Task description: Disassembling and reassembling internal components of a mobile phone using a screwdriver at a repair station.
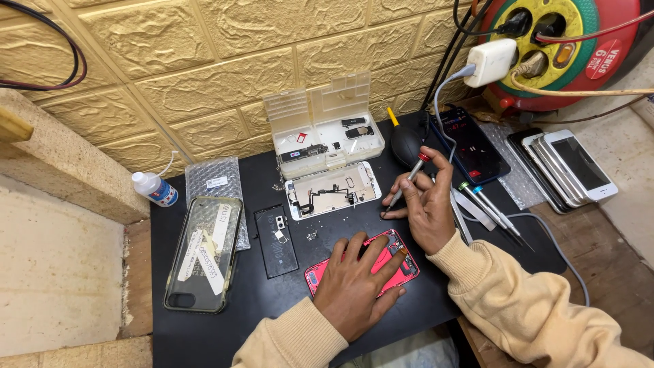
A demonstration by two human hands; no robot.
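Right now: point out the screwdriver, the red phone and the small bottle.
screwdriver (409,178), head view, on the metal shaft, held in the right hand (428,204).
red phone (395,262), head view, on its opened body, under the left hand (354,283).
small bottle (155,189), head view, on its white body.

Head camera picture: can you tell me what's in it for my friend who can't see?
A person's left hand presses down an opened red phone on a black mat, while the right hand holds a small screwdriver tip-down beside it. Behind lie a white phone screen panel, a clear parts box and a black battery.
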